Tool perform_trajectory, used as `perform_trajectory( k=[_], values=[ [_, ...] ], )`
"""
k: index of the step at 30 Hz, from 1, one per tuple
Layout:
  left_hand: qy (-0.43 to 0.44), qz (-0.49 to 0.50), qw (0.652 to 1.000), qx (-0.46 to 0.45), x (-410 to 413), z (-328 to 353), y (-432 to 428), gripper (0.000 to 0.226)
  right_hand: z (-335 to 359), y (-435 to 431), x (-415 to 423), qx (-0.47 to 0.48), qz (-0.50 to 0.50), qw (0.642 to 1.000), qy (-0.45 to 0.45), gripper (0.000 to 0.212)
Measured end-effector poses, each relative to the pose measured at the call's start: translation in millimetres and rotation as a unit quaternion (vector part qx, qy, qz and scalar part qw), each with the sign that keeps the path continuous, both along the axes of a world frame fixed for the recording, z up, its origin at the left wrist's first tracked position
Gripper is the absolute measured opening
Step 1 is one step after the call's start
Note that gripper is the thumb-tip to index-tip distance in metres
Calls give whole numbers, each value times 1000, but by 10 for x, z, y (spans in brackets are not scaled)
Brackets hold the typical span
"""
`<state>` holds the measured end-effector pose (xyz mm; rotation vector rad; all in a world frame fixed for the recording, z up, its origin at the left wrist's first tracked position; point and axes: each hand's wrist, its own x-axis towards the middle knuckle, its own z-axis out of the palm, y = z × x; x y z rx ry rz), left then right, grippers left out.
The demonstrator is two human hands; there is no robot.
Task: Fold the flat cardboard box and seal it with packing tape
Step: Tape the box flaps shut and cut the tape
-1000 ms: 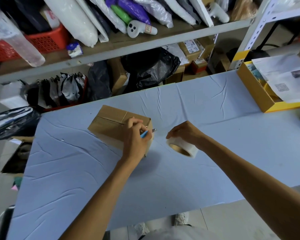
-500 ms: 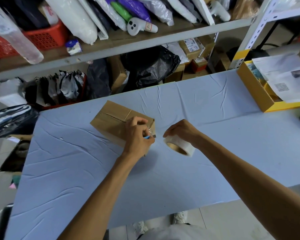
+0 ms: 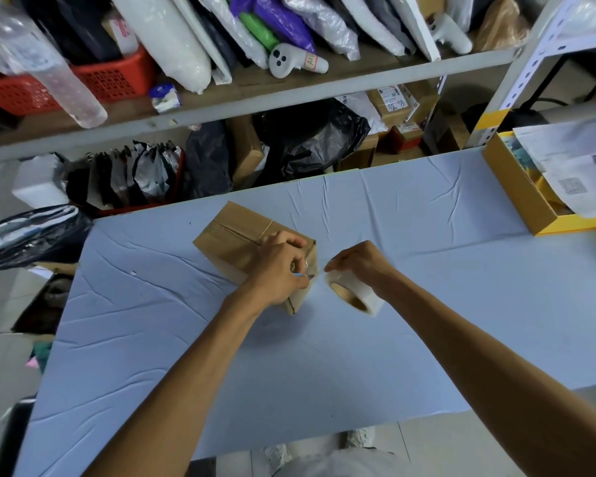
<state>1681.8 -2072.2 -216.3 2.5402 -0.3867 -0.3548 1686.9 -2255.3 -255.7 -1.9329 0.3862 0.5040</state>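
Note:
A folded brown cardboard box point(image 3: 241, 235) lies on the blue-covered table point(image 3: 324, 356), with tape along its top seam. My left hand point(image 3: 277, 270) rests on the box's right end and grips a small blue-handled cutter point(image 3: 305, 276), whose tip points right toward the tape. My right hand point(image 3: 362, 266) holds a roll of clear packing tape point(image 3: 355, 294) just right of the box. A short strip of tape stretches from the roll to the box's corner.
An open yellow box point(image 3: 516, 197) with papers stands at the table's right edge. Behind the table, shelves hold black bags, small cartons, a red basket point(image 3: 111, 80) and white packages. The floor shows beyond the table's left and front edges.
My left hand with the cutter has slid down the box's right end toward the tape strip. My right hand with the roll has shifted slightly closer to the box.

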Motion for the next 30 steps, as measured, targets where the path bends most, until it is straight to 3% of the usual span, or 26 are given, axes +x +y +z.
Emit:
perform_trajectory(
  k=[7, 9, 12, 16, 24, 30],
  values=[
    [43, -46, 998, 13, 8, 30, 63, 17, -18, -107, -8, 2, -67, 998, 13, 14],
    [53, -47, 997, 5, 10, 46, 55, 11, 27, -191, 29, -10, -48, 999, 1, 12],
    [44, -39, 998, 8, 3, 58, -1, 8, 100, -246, 57, -12, -17, 999, -25, 26],
    [36, -28, 999, -20, -21, -17, -8, 8, 145, -292, -9, -8, 11, 1000, -8, 24],
    [-60, 83, 986, -130, -96, -280, -132, 22, 16, -327, -201, 4, 34, 999, 25, 13],
    [-104, 124, 976, -144, -149, -326, -150, 25, 0, -283, -255, 24, -1, 1000, -17, 25]
  ],
)
